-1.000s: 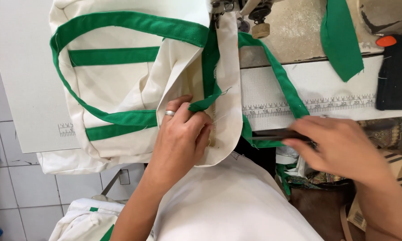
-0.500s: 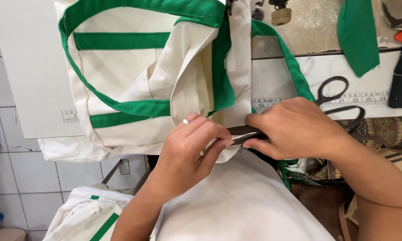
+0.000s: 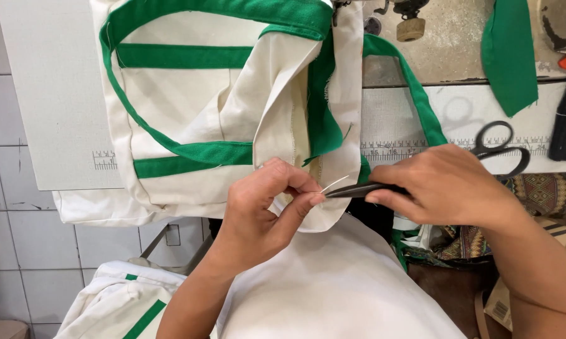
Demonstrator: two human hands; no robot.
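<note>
My left hand pinches the lower edge of the cream bag, its grip clamped on the cloth beside a loose white thread. My right hand grips dark thread snips, tips at that thread. I judge a clean trim needs the thread taut and the tips close to the seam, clear of the cloth.
</note>
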